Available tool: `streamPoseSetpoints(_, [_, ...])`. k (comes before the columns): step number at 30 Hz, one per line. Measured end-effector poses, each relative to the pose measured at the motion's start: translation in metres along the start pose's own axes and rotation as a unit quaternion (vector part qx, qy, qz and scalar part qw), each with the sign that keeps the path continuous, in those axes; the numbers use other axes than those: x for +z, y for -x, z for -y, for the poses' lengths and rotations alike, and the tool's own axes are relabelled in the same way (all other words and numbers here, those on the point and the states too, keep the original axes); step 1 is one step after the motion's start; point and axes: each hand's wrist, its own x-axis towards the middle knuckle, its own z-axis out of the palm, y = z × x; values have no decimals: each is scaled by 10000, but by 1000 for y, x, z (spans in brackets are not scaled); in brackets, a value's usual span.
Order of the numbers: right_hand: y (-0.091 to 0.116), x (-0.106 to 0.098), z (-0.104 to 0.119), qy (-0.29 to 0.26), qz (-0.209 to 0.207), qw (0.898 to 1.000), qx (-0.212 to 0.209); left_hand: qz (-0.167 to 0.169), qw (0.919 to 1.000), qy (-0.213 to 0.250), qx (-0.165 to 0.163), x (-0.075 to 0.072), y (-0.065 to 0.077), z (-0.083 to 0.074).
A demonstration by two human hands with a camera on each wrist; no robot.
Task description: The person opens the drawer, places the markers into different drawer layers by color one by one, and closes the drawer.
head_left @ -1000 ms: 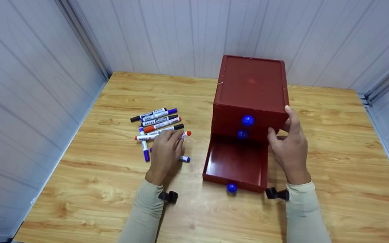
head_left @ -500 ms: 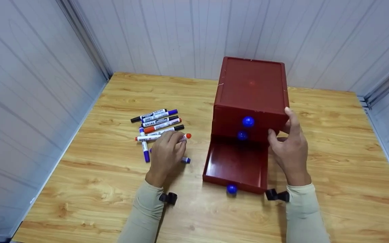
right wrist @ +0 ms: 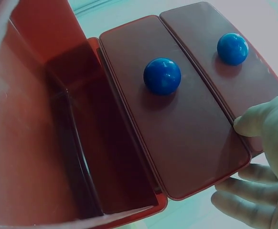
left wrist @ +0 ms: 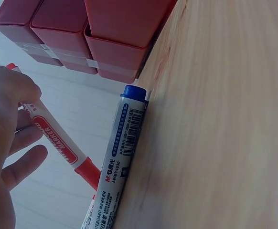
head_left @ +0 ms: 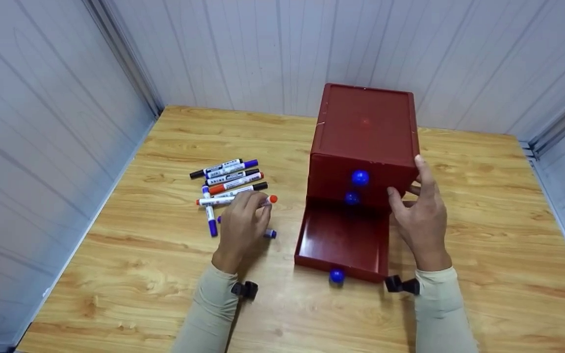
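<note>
Far left, a pale panel wall (head_left: 42,122), then the worktop (head_left: 130,274), where markers (head_left: 237,182) lie criss-crossed in a heap; beside it the left hand (head_left: 243,223) pinches a red-capped marker (left wrist: 55,136), with a blue-capped marker (left wrist: 124,152) lying just beneath! Across to the red cabinet (head_left: 366,127): its bottom drawer (head_left: 344,240) juts out between the hands, blue ball knobs (head_left: 360,177) shine, and the right hand (head_left: 422,220), fingers loosely spread, rests its thumb on the closed drawer fronts (right wrist: 196,138)
</note>
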Motion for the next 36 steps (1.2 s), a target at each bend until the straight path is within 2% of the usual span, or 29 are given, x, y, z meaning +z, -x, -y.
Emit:
streamPoseSetpoints(5, [0,1,0,73,-23,9998,-185,6,10000,13,-58,0,3,1])
streamPoseSetpoints(14, [-1,-4,1,127,162,9998,33,-130,9996,227,-87,-2,1,1])
streamPoseSetpoints(23, [-1,-5,0,109,214,9997,48,-573,9974,354,-248,-2,0,-1])
streamPoseSetpoints(31, [-1,-3,0,134,222,9996,100,-653,9960,498,-341,-3,0,-2])
streamPoseSetpoints(36, [-2,-2,1,60,157,9998,127,-827,9938,634,-397,-2,-1,-3])
